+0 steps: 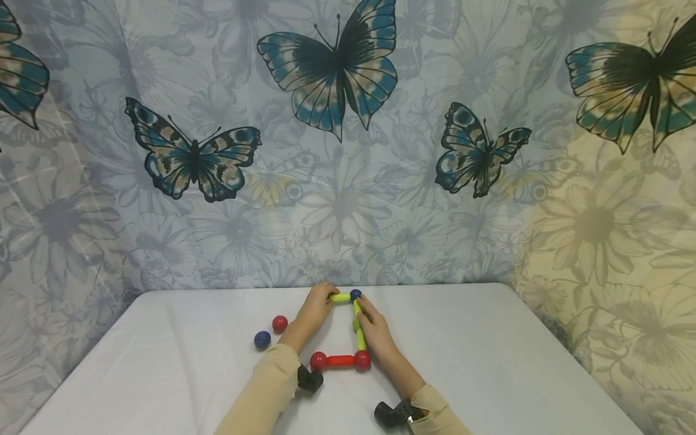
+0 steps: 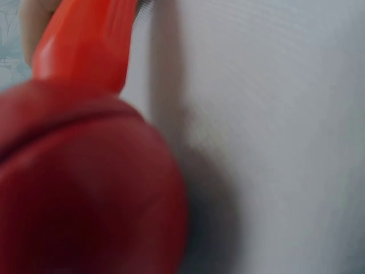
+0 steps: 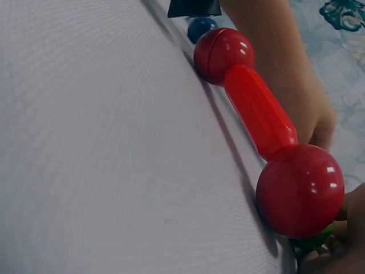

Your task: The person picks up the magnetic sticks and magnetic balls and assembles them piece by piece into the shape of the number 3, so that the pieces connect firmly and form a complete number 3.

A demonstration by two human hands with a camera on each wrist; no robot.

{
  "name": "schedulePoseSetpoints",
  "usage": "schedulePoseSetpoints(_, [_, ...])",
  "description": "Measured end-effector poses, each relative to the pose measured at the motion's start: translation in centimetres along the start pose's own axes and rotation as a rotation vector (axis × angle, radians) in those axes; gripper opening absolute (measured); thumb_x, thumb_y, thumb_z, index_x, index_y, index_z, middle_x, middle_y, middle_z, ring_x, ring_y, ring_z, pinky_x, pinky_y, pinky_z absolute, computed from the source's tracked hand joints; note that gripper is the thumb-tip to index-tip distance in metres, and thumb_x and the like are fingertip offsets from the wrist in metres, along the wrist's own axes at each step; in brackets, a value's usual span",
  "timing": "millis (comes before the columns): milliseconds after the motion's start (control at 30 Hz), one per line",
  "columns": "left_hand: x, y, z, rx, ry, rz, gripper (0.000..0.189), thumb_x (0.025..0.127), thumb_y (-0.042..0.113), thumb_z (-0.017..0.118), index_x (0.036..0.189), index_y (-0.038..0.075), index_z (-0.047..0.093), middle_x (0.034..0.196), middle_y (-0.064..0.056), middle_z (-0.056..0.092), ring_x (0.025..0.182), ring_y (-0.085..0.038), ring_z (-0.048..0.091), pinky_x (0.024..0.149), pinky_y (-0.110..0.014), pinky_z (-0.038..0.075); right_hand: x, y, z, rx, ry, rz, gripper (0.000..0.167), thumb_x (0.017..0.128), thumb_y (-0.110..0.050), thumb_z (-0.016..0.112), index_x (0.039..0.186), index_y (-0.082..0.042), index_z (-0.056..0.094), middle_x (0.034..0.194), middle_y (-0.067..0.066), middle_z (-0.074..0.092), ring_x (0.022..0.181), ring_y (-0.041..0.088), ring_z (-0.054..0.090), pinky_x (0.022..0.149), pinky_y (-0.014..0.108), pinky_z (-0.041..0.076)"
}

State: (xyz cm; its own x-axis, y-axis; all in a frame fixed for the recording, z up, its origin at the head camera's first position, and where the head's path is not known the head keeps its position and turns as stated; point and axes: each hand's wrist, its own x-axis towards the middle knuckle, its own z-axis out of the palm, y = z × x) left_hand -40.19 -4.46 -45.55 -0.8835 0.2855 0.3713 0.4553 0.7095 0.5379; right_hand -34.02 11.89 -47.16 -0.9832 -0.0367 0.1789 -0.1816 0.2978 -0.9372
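Note:
In the head view, toy building rods and balls join into an angular shape on the white table. My left hand (image 1: 317,307) pinches the left end of the far yellow-green rod (image 1: 342,298), whose right end meets a blue ball (image 1: 356,294). Along the right side, my right hand (image 1: 376,329) holds the upper yellow-green rod (image 1: 356,307) just below that ball. A green ball (image 1: 356,325), partly covered by the fingers, links it to a lower yellow-green rod (image 1: 361,340). Nearest me, a red rod (image 1: 340,360) joins two red balls, the right one (image 3: 300,191) large in the right wrist view.
A loose red ball (image 1: 280,324) and a loose blue ball (image 1: 262,339) lie left of my left forearm. The white table (image 1: 478,350) reaches back to a butterfly-printed cloth (image 1: 348,217). Black wrist cameras, including the left one (image 1: 310,379), sit close to the tabletop.

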Motion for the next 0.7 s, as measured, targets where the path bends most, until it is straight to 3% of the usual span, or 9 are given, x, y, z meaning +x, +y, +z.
schedulePoseSetpoints(367, [-0.4,-0.4,-0.4,-0.041,-0.008,-0.019,0.028,0.086,-0.006,0.062,0.113,0.001,0.067,0.111,-0.015,0.069,0.105,-0.029,0.064,0.093,-0.041,0.053,-0.2,-0.2,-0.1,-0.004,0.004,0.022,0.044,0.101,-0.008,0.043,0.143,0.003,0.043,0.158,0.013,0.032,0.147,0.038,0.025,0.119,0.051,0.024])
schedulePoseSetpoints(700, [-1.3,-0.9,-2.7,-0.112,-0.017,-0.023,0.031,0.088,0.001,0.067,0.118,0.002,0.066,0.118,-0.014,0.068,0.108,-0.031,0.062,0.095,-0.046,0.051,0.1,0.0,-0.1,-0.003,0.014,0.047,0.044,0.101,-0.009,0.043,0.144,0.001,0.043,0.159,0.012,0.032,0.148,0.036,0.025,0.119,0.051,0.024])
